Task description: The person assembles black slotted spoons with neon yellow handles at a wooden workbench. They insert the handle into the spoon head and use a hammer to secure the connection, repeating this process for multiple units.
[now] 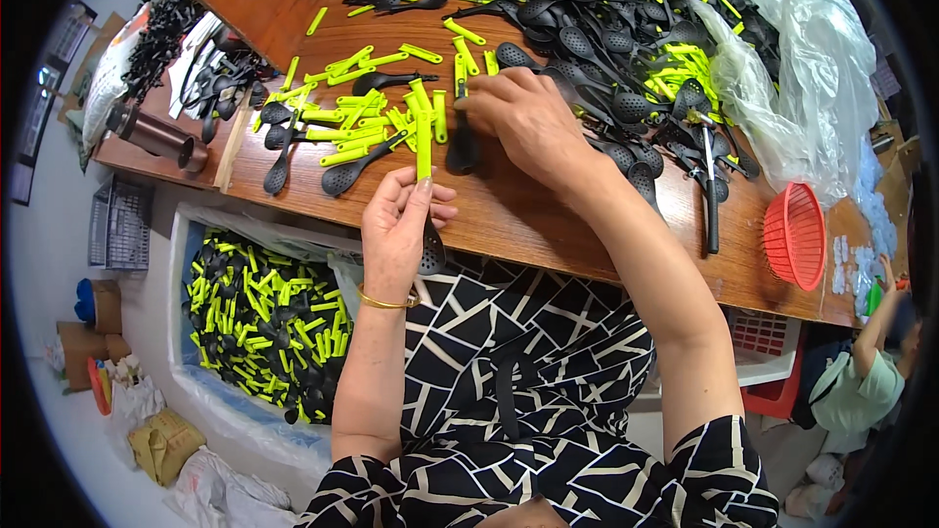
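Note:
My left hand (399,220) is closed on a slotted spoon with a lime-green handle (424,145), which points up and away from me. Its black perforated head (431,252) shows below my fingers, over the table edge. My right hand (528,119) reaches across the table, its curled fingers closed at the neck of a black spoon (463,151) whose green handle end points away. Part of that spoon is hidden by the fingers. Left of my hands lie loose green handles (357,137) and several black slotted spoons (342,176).
A big heap of black spoons (587,29) covers the back of the wooden table (528,220). A black-handled tool (711,205) and a red basket (792,237) stand on the right. Below left, a lined bin (269,323) holds green-handled spoons. Another person (861,386) is at far right.

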{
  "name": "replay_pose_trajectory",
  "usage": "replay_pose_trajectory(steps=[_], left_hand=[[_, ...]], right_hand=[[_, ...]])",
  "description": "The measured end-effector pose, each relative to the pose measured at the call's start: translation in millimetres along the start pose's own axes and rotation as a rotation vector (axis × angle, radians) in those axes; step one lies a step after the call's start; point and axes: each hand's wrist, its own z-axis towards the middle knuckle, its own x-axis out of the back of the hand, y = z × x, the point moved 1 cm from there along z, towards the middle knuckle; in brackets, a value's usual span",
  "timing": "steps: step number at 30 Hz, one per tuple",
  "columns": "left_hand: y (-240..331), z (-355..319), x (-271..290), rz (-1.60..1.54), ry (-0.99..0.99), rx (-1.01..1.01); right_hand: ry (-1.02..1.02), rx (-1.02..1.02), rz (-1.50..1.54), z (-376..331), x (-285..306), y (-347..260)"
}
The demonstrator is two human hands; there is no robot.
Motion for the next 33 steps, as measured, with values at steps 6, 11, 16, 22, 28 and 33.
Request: replay_pose_trajectory(steps=[6,11,16,22,28,33], left_hand=[[3.3,-42.7,61.7,0.14,0.213,-0.027],[-123.2,-120.1,214.1,0.455,0.452,0.069],[-215.6,-231.5,278.6,1.415,0.169,0.599],[-265.4,-313.2,302.4,1.35,0.058,0.914],[-130.3,-164.8,218.1,0.788,0.434,0.109],[10.3,-74.9,83.5,0.239,-0.077,-0.07]], right_hand=[[-0.071,0.061,-0.108,5.8,-16.5,10.3],[-0.122,0.063,-0.005,-10.8,-7.7,3.0],[-0.183,0.042,0.099,-27.6,11.5,-13.6],[-0.165,0.122,-0.102,-15.1,7.1,-5.6],[-0.152,0.21,0.015,-30.5,14.8,-4.1],[-0.113,0.387,0.162,-37.3,27.5,-55.2]])
